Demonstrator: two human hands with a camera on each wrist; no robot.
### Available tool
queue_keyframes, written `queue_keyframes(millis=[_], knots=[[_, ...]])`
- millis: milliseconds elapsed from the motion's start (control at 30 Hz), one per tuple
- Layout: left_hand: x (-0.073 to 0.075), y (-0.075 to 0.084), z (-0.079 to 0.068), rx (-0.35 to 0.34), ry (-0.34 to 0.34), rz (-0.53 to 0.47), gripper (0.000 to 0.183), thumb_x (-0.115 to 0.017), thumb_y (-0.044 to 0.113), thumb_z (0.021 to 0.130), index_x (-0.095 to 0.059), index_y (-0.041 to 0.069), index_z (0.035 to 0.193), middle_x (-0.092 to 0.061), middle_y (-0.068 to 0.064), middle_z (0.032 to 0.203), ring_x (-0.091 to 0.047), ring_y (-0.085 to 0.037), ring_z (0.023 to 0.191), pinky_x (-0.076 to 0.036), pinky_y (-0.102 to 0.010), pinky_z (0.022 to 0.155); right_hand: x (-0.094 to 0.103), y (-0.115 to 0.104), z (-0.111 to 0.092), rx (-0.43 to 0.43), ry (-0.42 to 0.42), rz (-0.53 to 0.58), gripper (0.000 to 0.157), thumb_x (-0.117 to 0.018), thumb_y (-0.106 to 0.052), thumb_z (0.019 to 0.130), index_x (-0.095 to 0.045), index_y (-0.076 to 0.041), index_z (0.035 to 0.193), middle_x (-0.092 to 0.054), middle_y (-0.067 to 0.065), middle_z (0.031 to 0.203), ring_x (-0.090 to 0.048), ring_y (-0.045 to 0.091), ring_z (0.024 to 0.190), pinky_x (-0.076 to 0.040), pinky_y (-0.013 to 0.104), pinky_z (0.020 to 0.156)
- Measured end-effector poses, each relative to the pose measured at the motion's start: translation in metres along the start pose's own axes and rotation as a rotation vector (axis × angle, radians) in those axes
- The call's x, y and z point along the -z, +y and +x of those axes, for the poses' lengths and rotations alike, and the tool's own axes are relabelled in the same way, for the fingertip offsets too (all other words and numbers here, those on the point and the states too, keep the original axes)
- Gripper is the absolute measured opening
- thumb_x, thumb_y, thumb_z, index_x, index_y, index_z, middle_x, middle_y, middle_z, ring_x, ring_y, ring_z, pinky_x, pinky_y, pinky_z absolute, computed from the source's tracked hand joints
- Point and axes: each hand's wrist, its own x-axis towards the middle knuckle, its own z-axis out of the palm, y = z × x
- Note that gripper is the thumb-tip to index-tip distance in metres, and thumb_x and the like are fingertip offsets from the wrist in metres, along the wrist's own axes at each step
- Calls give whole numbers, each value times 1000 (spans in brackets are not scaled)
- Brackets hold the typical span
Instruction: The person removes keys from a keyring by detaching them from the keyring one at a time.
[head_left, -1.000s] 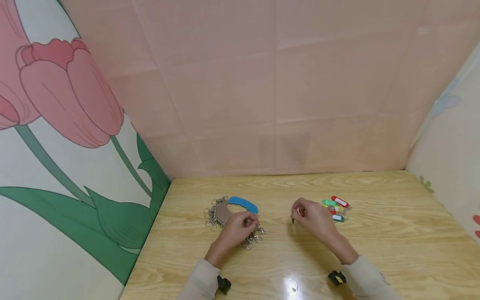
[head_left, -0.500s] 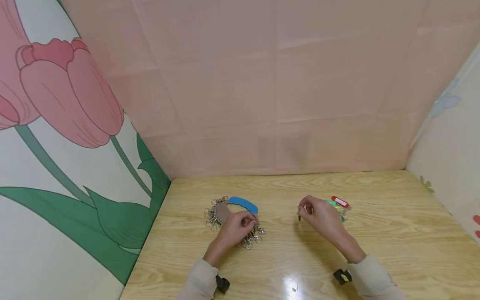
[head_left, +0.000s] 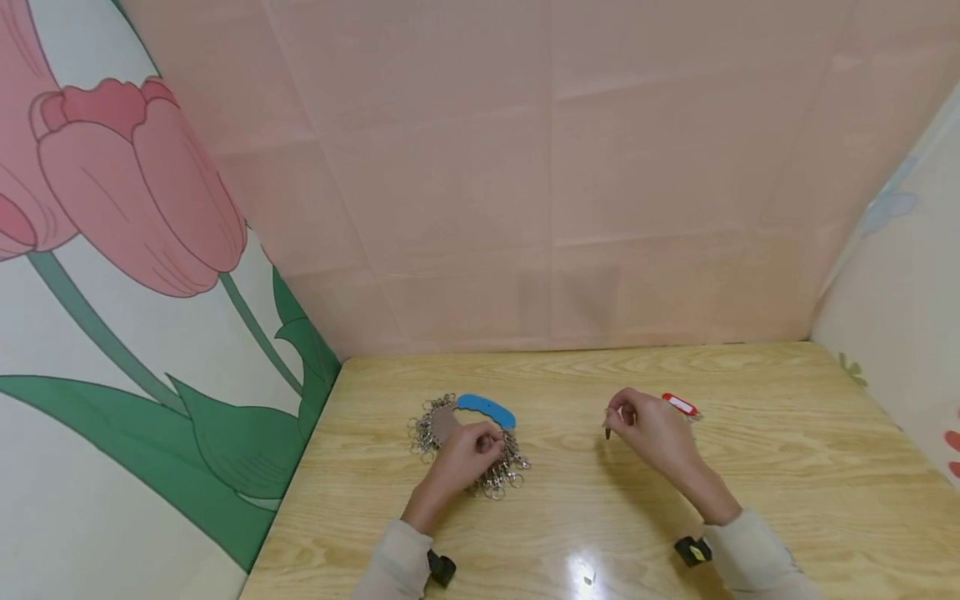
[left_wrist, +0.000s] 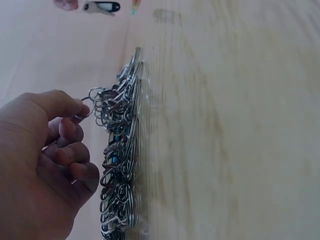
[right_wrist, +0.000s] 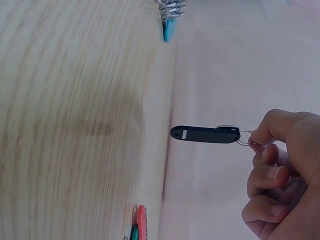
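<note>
My left hand (head_left: 467,458) pinches a small metal ring (left_wrist: 86,107) between thumb and forefinger. That ring belongs to a dense row of key rings with clasps (left_wrist: 122,150) along the edge of a curved holder, whose brown part (head_left: 445,423) and blue part (head_left: 487,408) lie on the table. To the right, my right hand (head_left: 652,433) pinches the thin wire ring (right_wrist: 245,140) of a black key tag (right_wrist: 205,134), which hangs down above the table. In the right wrist view the tag shows edge-on with a small white mark.
A red key tag (head_left: 679,404) with a white label lies behind my right hand, which hides other tags there. In the right wrist view a red tag (right_wrist: 142,222) and a green one (right_wrist: 134,232) show low down. A pink-covered wall (head_left: 551,250) closes off the table's back edge.
My right hand has moved right with the black key tag, now covering most of the coloured tags. My left hand has shifted slightly left, still pinching at the row of rings.
</note>
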Motion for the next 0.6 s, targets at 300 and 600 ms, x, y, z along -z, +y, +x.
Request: queue_keyframes(millis=[300,600], knots=[[3,-5,-2,7,2,1,12,-69,19,105,-78,12,107,-65,8,82,-52,-1,68,-49,-21,64,6,10,0,15,26,-14,5,-74,-12,91,-72,-13,87,-51,-10,62,-35,1,49,-28,22,46],[6,-7,-3,46,-3,-3,13,-68,22,106,-77,13,106,-64,9,83,-51,-2,69,-48,-21,65,16,19,-1,-24,-13,-15,5,-72,-15,97,-72,-11,93,-57,-8,65,-41,2,49,-31,23,46]])
